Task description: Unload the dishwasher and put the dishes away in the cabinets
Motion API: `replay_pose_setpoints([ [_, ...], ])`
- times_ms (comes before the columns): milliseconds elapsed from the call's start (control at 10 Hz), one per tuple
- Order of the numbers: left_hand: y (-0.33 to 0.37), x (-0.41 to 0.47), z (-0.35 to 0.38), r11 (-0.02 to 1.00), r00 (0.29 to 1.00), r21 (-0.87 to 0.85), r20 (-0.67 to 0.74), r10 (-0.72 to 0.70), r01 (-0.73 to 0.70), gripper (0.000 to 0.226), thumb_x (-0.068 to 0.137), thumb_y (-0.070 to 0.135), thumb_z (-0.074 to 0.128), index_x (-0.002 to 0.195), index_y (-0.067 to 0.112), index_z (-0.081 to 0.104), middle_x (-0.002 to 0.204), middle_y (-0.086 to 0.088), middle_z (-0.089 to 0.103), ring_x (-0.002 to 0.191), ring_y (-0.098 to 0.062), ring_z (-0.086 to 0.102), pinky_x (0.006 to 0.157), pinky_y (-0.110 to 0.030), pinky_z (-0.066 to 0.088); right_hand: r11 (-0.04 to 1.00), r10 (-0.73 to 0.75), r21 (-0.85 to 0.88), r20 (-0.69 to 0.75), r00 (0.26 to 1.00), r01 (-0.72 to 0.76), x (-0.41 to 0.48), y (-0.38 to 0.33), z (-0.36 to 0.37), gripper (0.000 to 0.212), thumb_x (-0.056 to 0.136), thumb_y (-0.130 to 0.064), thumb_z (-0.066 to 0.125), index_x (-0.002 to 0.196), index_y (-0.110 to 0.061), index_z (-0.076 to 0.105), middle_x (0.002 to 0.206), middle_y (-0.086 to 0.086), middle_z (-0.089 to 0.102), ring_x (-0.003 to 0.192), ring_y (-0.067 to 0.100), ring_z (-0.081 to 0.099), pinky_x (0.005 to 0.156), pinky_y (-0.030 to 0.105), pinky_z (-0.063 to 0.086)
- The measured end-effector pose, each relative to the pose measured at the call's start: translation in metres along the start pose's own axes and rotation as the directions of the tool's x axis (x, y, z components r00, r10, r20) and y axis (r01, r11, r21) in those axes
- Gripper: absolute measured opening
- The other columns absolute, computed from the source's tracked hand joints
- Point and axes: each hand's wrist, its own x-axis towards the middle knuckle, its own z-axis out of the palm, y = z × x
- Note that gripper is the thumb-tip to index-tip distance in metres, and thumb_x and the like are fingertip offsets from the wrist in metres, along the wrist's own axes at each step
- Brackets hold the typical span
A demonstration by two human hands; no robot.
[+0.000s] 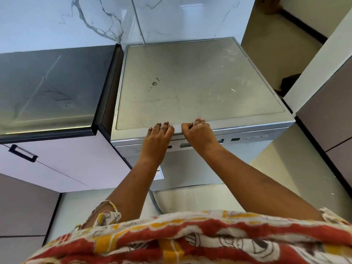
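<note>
1. Head view: a silver, box-shaped metal dishwasher point(190, 82) stands against a white marble-veined wall point(95, 20). It is just beside a dark glossy countertop point(47, 86) on its left, with a pale tiled floor point(276, 168) on its right.
2. The dishwasher's flat grey top is scuffed and carries a small dark mark near its middle. Its door front stands upright below a narrow control strip point(247, 139) with buttons and a small display.
3. The left hand point(158, 138) reaches to the front edge of the dishwasher's top. Its fingers lie fairly straight and spread over the lip, touching the metal.
4. The right hand point(199, 134) sits just beside it on the same front edge, fingers curled and bunched together. A thin ring point(200, 124) shows on one finger. I cannot tell whether those fingers hook round the lip or only rest on it.
5. Under the countertop is a pale lilac cabinet front point(66, 164) with a black bar handle point(22, 153).
6. A white label point(160, 173) sticks to the door front between the forearms.
7. A red, yellow and white patterned garment point(190, 241) fills the bottom of the view.
</note>
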Motion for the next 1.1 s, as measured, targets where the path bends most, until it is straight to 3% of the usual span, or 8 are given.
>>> replay_pose_setpoints([
  [200,0.009,0.001,-0.009,0.999,0.997,0.035,0.072,-0.032,0.030,0.064,0.079,0.010,0.071,0.136,0.007,0.041,0.142,-0.018,0.045,0.129,-0.036,0.044,0.101,-0.042,0.044,0.997,-0.072,0.042,0.007,0.997,0.072,-0.003,0.010,0.004,0.039,0.048,-0.020,0.092,0.079,-0.009,0.071,0.075,0.027,0.071,0.067,0.034,0.072,0.048,0.035,0.058],
  [400,0.011,0.012,-0.007,0.987,0.994,0.161,0.098,-0.042,0.026,0.061,0.043,0.007,0.091,0.099,0.008,0.066,0.094,-0.017,0.071,0.081,-0.033,0.070,0.060,-0.036,0.060,0.998,-0.034,0.058,0.060,0.998,0.030,0.000,0.006,0.003,0.037,0.050,-0.015,0.091,0.078,-0.006,0.069,0.074,0.032,0.068,0.065,0.039,0.071,0.048,0.038,0.058],
  [500,0.015,0.012,-0.017,0.993,0.991,0.106,0.120,-0.062,0.050,0.060,0.064,0.011,0.084,0.118,0.010,0.056,0.115,-0.015,0.064,0.102,-0.032,0.064,0.077,-0.037,0.058,0.990,-0.044,0.136,0.149,0.988,0.024,0.005,0.005,0.005,0.039,0.043,-0.011,0.092,0.073,-0.005,0.068,0.068,0.034,0.066,0.057,0.042,0.068,0.041,0.037,0.054],
  [600,0.011,0.012,-0.030,0.993,0.976,-0.059,0.203,-0.085,0.098,0.051,0.085,0.017,0.065,0.129,0.014,0.040,0.131,-0.007,0.051,0.119,-0.025,0.050,0.095,-0.034,0.049,0.979,-0.129,0.175,0.163,0.978,0.100,0.009,0.011,-0.027,0.037,0.055,-0.005,0.085,0.086,-0.002,0.065,0.066,0.026,0.066,0.060,0.038,0.066,0.052,0.039,0.056],
  [700,0.002,0.007,-0.051,0.979,0.950,-0.143,0.294,-0.102,0.149,0.040,0.087,0.020,0.061,0.124,0.020,0.046,0.124,-0.004,0.055,0.115,-0.023,0.053,0.092,-0.035,0.046,0.964,-0.180,0.239,0.254,0.950,0.119,0.015,0.014,-0.044,0.035,0.090,-0.003,0.050,0.125,-0.005,0.046,0.112,0.016,0.066,0.103,0.034,0.063,0.089,0.042,0.050],
  [900,-0.049,0.001,-0.055,0.962,0.921,-0.131,0.343,-0.183,0.240,0.038,0.086,0.009,0.051,0.120,0.025,0.052,0.121,-0.004,0.060,0.111,-0.026,0.058,0.089,-0.035,0.048,0.975,-0.207,0.164,0.391,0.897,0.153,0.037,0.005,-0.056,0.042,0.091,-0.002,0.045,0.133,-0.004,0.041,0.122,0.013,0.061,0.107,0.031,0.062,0.082,0.038,0.048],
  [1000,-0.070,0.022,-0.058,0.982,0.936,-0.126,0.341,-0.090,0.140,0.032,0.089,0.022,0.048,0.120,0.026,0.058,0.120,-0.005,0.061,0.110,-0.027,0.057,0.090,-0.035,0.047,0.980,-0.200,0.090,0.507,0.838,0.179,0.054,0.000,-0.069,0.033,0.090,-0.006,0.051,0.122,-0.003,0.058,0.119,0.013,0.064,0.102,0.031,0.065,0.082,0.041,0.054],
  [1100,-0.101,0.053,-0.066,0.986,0.912,-0.119,0.407,-0.055,0.113,0.037,0.088,0.030,0.055,0.125,0.030,0.054,0.125,0.002,0.059,0.115,-0.021,0.056,0.094,-0.035,0.047,0.982,-0.190,0.114,0.567,0.801,0.152,0.086,0.002,-0.086,0.051,0.083,-0.038,0.068,0.122,-0.007,0.059,0.122,0.008,0.061,0.106,0.030,0.063,0.089,0.040,0.052],
])
